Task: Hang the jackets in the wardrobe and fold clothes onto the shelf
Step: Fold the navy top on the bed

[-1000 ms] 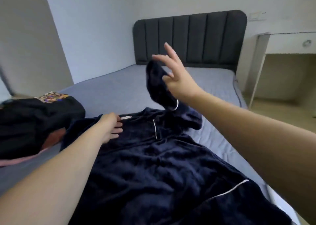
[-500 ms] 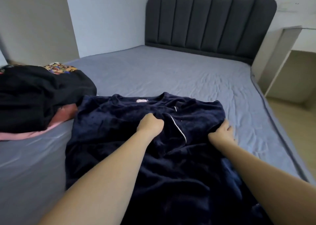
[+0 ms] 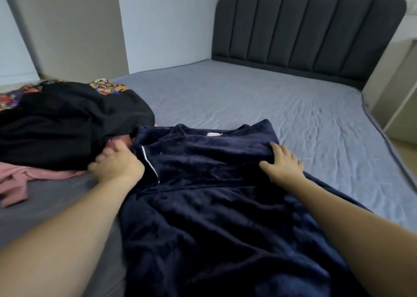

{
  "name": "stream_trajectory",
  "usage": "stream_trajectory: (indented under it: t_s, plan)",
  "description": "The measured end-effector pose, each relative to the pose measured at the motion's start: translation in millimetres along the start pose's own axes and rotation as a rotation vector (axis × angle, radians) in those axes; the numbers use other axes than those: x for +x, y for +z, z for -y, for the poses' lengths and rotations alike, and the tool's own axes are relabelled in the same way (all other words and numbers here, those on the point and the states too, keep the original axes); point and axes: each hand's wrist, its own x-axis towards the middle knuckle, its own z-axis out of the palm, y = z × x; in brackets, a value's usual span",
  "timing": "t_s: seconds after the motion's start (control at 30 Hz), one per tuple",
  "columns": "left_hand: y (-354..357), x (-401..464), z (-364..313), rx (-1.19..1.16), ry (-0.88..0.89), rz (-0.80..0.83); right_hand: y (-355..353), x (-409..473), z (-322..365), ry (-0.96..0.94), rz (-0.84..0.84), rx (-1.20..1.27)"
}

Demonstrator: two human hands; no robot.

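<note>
Left hand has moved from the robe's middle out to its left edge and now curls around the fabric there, beside the black pile. Right hand stays flat and spread, pressing the folded-in right side. Robe lies face up on the bed, right sleeve already in. Left fold looks next.

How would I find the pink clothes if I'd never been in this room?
Start at the bed with the dark headboard. A clothes pile sits by its left edge; the pink garment pokes out under the black garment, nearest you. It's the only pink thing there.
</note>
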Motion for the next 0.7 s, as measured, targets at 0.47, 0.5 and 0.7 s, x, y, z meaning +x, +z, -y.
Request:
stream_trajectory:
  t_s: [0.47, 0.5, 0.7]
  plan:
    - [14.8, -53.4, -113.2, 0.228, 0.777, 0.066, -38.8, 36.0, -14.7, 0.083, -0.526, 0.021]
    - [15.5, -53.6, -116.6, 0.207, 0.801, 0.007, -41.8, 41.5, -25.9, 0.19, -0.525, 0.151]
    - [35.3, -71.3, -133.6, 0.412, 0.81, 0.087, -11.5, 29.9, -61.5, 0.221, -0.194, 0.713]
